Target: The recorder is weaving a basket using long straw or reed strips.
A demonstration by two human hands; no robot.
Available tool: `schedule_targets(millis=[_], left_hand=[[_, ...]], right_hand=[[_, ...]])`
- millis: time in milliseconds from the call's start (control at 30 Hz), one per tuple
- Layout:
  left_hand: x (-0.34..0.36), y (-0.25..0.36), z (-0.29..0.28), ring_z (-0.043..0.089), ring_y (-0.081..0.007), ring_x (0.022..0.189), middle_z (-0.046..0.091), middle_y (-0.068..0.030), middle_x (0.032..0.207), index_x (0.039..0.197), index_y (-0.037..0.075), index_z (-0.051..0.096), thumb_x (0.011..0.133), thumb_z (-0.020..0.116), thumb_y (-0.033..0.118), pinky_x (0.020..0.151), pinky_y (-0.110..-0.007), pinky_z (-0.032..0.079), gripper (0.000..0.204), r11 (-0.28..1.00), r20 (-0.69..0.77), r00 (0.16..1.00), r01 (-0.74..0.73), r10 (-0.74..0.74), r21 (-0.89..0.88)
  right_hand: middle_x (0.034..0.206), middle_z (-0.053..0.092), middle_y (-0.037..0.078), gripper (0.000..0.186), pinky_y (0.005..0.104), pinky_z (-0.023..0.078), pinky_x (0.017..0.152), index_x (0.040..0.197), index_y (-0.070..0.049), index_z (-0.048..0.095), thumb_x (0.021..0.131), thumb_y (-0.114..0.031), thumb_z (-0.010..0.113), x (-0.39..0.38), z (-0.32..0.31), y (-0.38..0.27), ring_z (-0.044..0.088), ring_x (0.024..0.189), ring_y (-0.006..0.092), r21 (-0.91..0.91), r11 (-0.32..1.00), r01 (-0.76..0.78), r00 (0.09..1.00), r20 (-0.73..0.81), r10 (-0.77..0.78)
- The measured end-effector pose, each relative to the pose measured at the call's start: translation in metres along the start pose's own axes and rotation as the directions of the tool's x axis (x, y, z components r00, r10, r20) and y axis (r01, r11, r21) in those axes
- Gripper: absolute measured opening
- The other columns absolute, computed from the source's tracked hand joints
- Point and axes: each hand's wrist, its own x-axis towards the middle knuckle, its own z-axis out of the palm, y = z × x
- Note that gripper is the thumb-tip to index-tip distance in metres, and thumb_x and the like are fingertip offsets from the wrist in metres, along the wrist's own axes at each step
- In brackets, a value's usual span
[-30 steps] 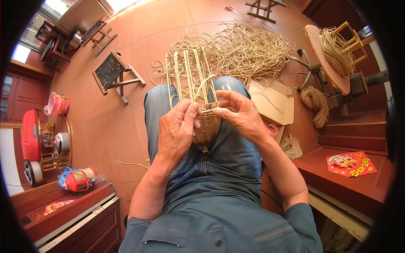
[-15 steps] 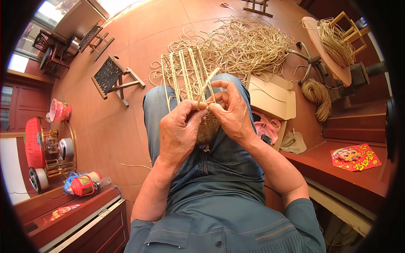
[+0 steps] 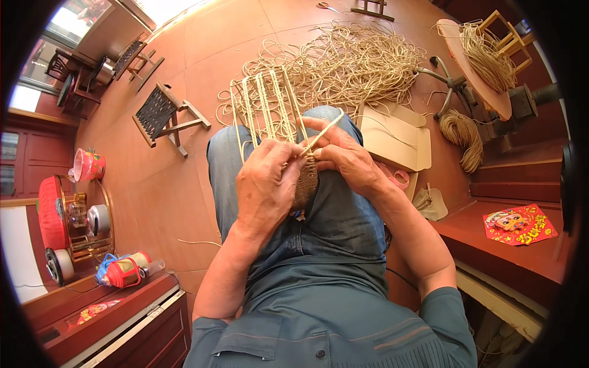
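A part-woven straw basket (image 3: 305,187) rests between my jeans-clad knees, with long upright cord-wrapped bars (image 3: 264,98) at its top. My left hand (image 3: 267,184) is closed at the top of the woven part, thumb and fingers pinching pale cord there. My right hand (image 3: 346,162) is beside it on the right, fingers curled at the weave and the bars, gripping the same work. A loose length of pale cord (image 3: 330,126) arcs up from between my hands over the right fingers. My fingertips partly hide one another and the cord they hold.
Loose cord (image 3: 356,61) lies heaped beyond my knees, with scissors (image 3: 325,7) behind. Cardboard (image 3: 392,147) and a cord hank (image 3: 461,138) lie right, near a metal-legged stand. A woven folding stool (image 3: 161,113) stands left front; a trolley (image 3: 73,227) and thermos-like containers (image 3: 123,270) are at left.
My left hand has turned further over the weave. My right hand has shifted slightly right, and the free cord end now arcs to the right over its fingers.
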Motion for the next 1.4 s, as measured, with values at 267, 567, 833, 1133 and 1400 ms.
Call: schedule_targets(millis=[267, 567, 833, 1133, 1400], left_hand=[[0.002, -0.001, -0.004, 0.072, -0.0243, 0.081, 0.072, -0.011, 0.093, 0.102, 0.002, 0.075, 0.095, 0.078, 0.006, 0.072, -0.037, 0.056, 0.008, 0.979, 0.022, 0.992, 0.124, -0.122, -0.159], [-0.002, 0.002, 0.001, 0.057, -0.0072, 0.07, 0.066, -0.0004, 0.084, 0.099, 0.003, 0.072, 0.099, 0.078, 0.01, 0.066, -0.027, 0.048, 0.009, 0.886, 0.061, 0.957, 0.284, -0.282, -0.365], [-0.007, -0.011, -0.023, 0.05, -0.0009, 0.068, 0.067, 0.0027, 0.087, 0.1, 0.006, 0.064, 0.104, 0.074, 0.017, 0.062, -0.02, 0.04, 0.015, 0.518, 0.171, 0.917, 0.349, -0.36, -0.781], [-0.005, 0.001, -0.017, 0.055, -0.0051, 0.079, 0.064, 0.0008, 0.101, 0.125, 0.003, 0.069, 0.103, 0.077, 0.013, 0.072, -0.023, 0.047, 0.025, 0.898, -0.226, 0.934, 0.168, -0.277, -0.407], [0.023, 0.02, 0.034, 0.064, -0.03, 0.099, 0.069, -0.0084, 0.102, 0.108, 0.011, 0.075, 0.096, 0.074, 0.017, 0.092, -0.044, 0.047, 0.013, 0.882, 0.116, 0.95, -0.313, 0.291, 0.353]], right_hand=[[0.119, 0.064, 0.004, 0.068, 0.0256, 0.05, 0.091, 0.168, -0.002, 0.035, 0.102, 0.001, 0.052, 0.003, -0.007, 0.008, 0.061, 0.102, 0.0111, 0.001, 0.995, 0.104, 0.99, 0.093, -0.103], [0.11, 0.065, 0.005, 0.069, 0.0297, 0.05, 0.087, 0.17, -0.003, 0.033, 0.104, 0.001, 0.055, 0.01, -0.014, 0.021, 0.059, 0.095, 0.0131, -0.35, 0.897, 0.271, 0.962, 0.131, -0.239], [0.102, 0.065, 0.011, 0.058, 0.0352, 0.055, 0.08, 0.163, -0.004, 0.041, 0.106, -0.008, 0.049, 0.001, 0.001, 0.0, 0.066, 0.085, 0.0209, -0.637, 0.724, 0.265, 0.951, 0.048, -0.306], [0.084, 0.059, -0.009, 0.026, 0.0193, 0.036, 0.057, 0.125, -0.008, 0.071, 0.102, -0.02, 0.072, -0.025, -0.045, -0.044, 0.044, 0.066, 0.0007, -0.338, 0.926, 0.169, 0.869, -0.392, -0.302], [0.094, 0.068, -0.003, 0.012, 0.0217, 0.047, 0.08, 0.11, -0.005, 0.074, 0.099, -0.01, 0.074, -0.083, -0.173, -0.122, 0.06, 0.086, 0.0068, -0.718, 0.658, 0.229, 0.296, -0.592, -0.749]])
